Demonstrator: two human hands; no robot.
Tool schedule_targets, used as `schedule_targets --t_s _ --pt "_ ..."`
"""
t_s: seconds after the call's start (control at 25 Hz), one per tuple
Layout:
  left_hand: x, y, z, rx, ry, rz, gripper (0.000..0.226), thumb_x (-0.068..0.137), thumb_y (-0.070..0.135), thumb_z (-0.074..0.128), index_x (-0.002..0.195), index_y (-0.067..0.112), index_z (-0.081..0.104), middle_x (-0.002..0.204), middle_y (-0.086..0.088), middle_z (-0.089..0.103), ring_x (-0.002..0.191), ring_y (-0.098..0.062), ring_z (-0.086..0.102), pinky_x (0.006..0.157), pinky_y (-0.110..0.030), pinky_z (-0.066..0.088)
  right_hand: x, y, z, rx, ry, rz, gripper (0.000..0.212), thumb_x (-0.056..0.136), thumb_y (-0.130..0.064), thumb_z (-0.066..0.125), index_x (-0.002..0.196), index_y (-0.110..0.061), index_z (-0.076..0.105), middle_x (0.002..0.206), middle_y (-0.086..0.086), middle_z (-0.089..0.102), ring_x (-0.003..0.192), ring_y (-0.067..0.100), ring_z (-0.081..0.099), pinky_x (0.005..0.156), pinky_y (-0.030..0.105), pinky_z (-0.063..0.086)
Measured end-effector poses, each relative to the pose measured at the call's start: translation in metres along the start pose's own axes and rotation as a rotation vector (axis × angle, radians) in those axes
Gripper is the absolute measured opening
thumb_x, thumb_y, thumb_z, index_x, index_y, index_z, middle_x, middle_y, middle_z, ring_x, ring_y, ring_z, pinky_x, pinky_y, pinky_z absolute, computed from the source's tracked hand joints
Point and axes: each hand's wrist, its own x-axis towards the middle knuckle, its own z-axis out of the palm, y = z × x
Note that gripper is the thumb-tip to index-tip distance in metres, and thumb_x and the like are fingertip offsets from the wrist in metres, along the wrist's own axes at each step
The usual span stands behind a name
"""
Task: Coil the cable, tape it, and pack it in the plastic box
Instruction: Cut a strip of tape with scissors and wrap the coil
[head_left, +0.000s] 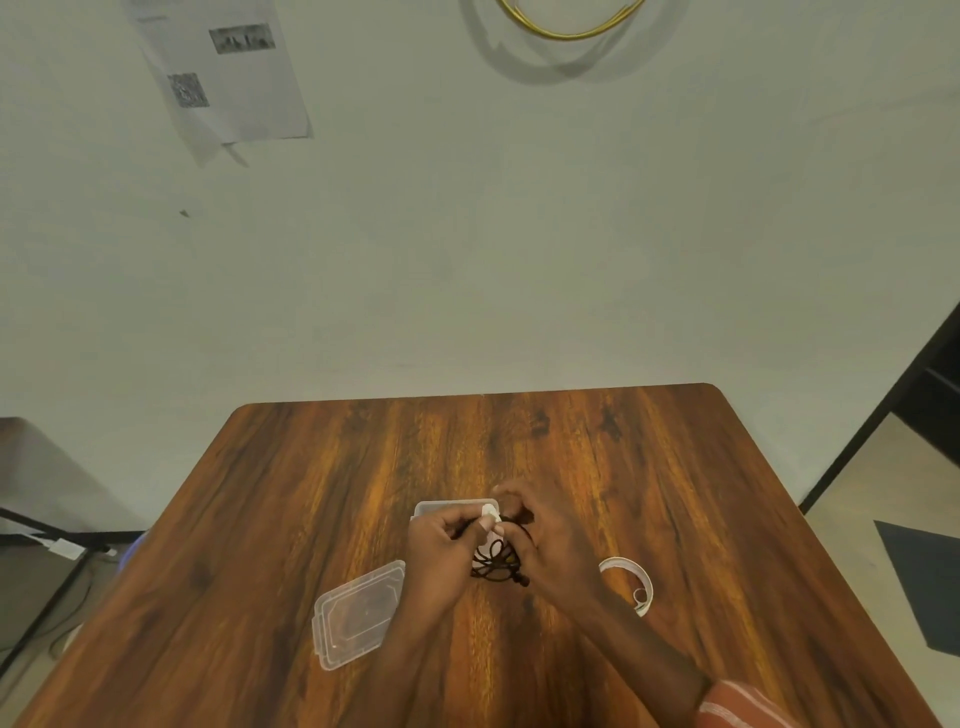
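Note:
A coiled black cable (496, 564) hangs between both hands over the middle of the wooden table (649, 493). My left hand (441, 551) pinches the top of the coil, and a white strip of tape (489, 519) sits at its fingertips. My right hand (545, 545) grips the coil from the right side. The clear plastic box (447, 508) stands just behind the hands, mostly hidden by them. Its clear lid (358, 613) lies flat to the left. A white roll of tape (631, 582) lies on the table to the right of my right hand.
A white wall rises behind the table, with a printed sheet (223, 73) stuck on it at the upper left. A black frame (883, 410) stands at the right. A dark chair (47, 519) is at the left.

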Motion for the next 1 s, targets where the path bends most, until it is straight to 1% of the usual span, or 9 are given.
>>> schedule_targets --t_s 0.16,0.28,0.36,0.48,0.56,0.64,0.8,0.92,1.0 --pt "-0.001 0.01 -0.001 -0.297 0.051 -0.224 0.011 0.08 -0.003 0.074 0.091 -0.003 0.071 0.085 -0.021 0.076 0.071 -0.027 0.07 0.065 -0.033 0.057 0.0 -0.004 0.0 -0.071 0.076 -0.177 0.025 0.091 -0.009 0.063 0.111 -0.023 0.062 0.093 -0.019 0.056 0.086 -0.003 0.054 0.073 0.02 0.048" --pt "-0.004 0.019 -0.003 -0.334 0.02 -0.275 0.007 0.083 -0.009 0.066 0.088 -0.005 0.071 0.076 -0.023 0.07 0.059 -0.022 0.067 0.055 -0.029 0.057 -0.004 -0.001 0.001 -0.197 0.055 -0.33 0.026 0.098 -0.01 0.049 0.117 -0.02 0.064 0.087 0.0 0.059 0.075 0.013 0.054 0.06 0.03 0.047" --pt "-0.003 0.02 -0.005 -0.309 0.006 -0.283 0.009 0.085 -0.009 0.063 0.088 -0.006 0.071 0.074 -0.025 0.067 0.055 -0.021 0.065 0.058 -0.031 0.058 -0.004 0.001 -0.002 -0.253 0.066 -0.419 0.031 0.102 -0.02 0.039 0.122 -0.018 0.064 0.088 0.006 0.063 0.074 0.018 0.058 0.06 0.029 0.047" --pt "0.0 0.019 -0.007 -0.308 0.023 -0.275 0.004 0.084 -0.006 0.067 0.087 -0.005 0.07 0.073 -0.025 0.068 0.06 -0.025 0.066 0.069 -0.04 0.057 -0.004 0.009 -0.005 -0.374 0.072 -0.499 0.023 0.094 -0.015 0.06 0.113 -0.007 0.069 0.098 0.008 0.071 0.084 0.019 0.067 0.066 0.03 0.054" --pt "0.0 0.017 -0.007 -0.268 0.029 -0.242 0.004 0.083 -0.005 0.071 0.086 -0.003 0.068 0.068 -0.019 0.07 0.06 -0.024 0.067 0.066 -0.037 0.057 -0.003 0.007 -0.006 -0.412 0.068 -0.48 0.023 0.09 -0.017 0.066 0.109 -0.005 0.072 0.098 0.007 0.072 0.084 0.017 0.067 0.069 0.028 0.055" --pt "0.0 0.016 -0.009 -0.195 0.039 -0.184 0.007 0.081 -0.006 0.072 0.083 0.0 0.068 0.066 -0.014 0.072 0.06 -0.021 0.069 0.062 -0.033 0.057 -0.002 0.0 -0.007 -0.365 0.018 -0.42 0.027 0.097 -0.026 0.054 0.109 -0.008 0.071 0.095 0.004 0.069 0.082 0.015 0.063 0.069 0.026 0.052" --pt "0.0 0.011 -0.012 -0.037 0.028 -0.035 0.008 0.079 -0.002 0.077 0.083 0.003 0.072 0.074 -0.012 0.076 0.066 -0.02 0.073 0.072 -0.041 0.059 0.004 0.0 -0.004 -0.292 -0.132 -0.287 0.018 0.1 -0.023 0.048 0.105 -0.017 0.064 0.094 -0.005 0.057 0.084 0.011 0.051 0.071 0.028 0.044" --pt "0.003 0.0 -0.013 0.137 0.01 0.113 0.016 0.079 0.004 0.078 0.089 0.017 0.077 0.082 0.002 0.076 0.076 -0.016 0.073 0.074 -0.035 0.06 0.009 0.01 -0.001 -0.309 -0.212 -0.182 0.015 0.101 -0.025 0.046 0.091 -0.02 0.056 0.087 -0.012 0.048 0.08 0.008 0.043 0.069 0.029 0.041" --pt "0.01 -0.009 -0.011 0.264 -0.027 0.202 0.018 0.083 0.01 0.075 0.093 0.026 0.078 0.084 0.012 0.073 0.078 -0.012 0.071 0.073 -0.029 0.058 0.011 0.012 0.003 -0.176 -0.288 -0.012 0.016 0.101 -0.023 0.048 0.086 -0.023 0.054 0.082 -0.014 0.048 0.076 0.005 0.044 0.067 0.024 0.038"
